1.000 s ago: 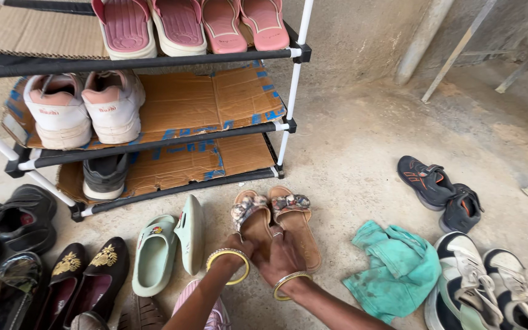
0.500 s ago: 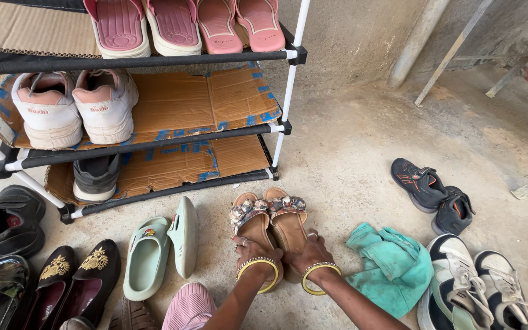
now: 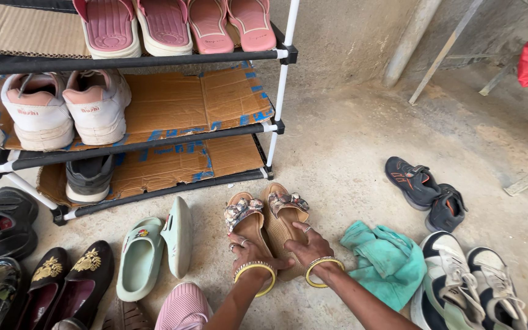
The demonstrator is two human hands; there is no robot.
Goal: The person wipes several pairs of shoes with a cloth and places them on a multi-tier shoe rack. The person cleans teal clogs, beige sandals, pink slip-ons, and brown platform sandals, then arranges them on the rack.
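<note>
A pair of tan sandals with flowered straps lies on the concrete floor before a shoe rack. My left hand (image 3: 250,252) grips the heel of the left sandal (image 3: 244,214). My right hand (image 3: 308,245) holds the heel of the right sandal (image 3: 282,211), which tilts up on its side against the other. Both wrists wear gold bangles.
The rack (image 3: 154,143) has cardboard-lined shelves with white sneakers (image 3: 62,107), pink slippers (image 3: 172,24) and a dark shoe (image 3: 88,177). Mint clogs (image 3: 154,247), black embroidered flats (image 3: 68,278), a teal cloth (image 3: 389,263), small dark shoes (image 3: 426,189) and sneakers (image 3: 465,287) lie around.
My hands shifted from over the sandals' heels to gripping them, and the right sandal has tipped up onto its edge against the left one.
</note>
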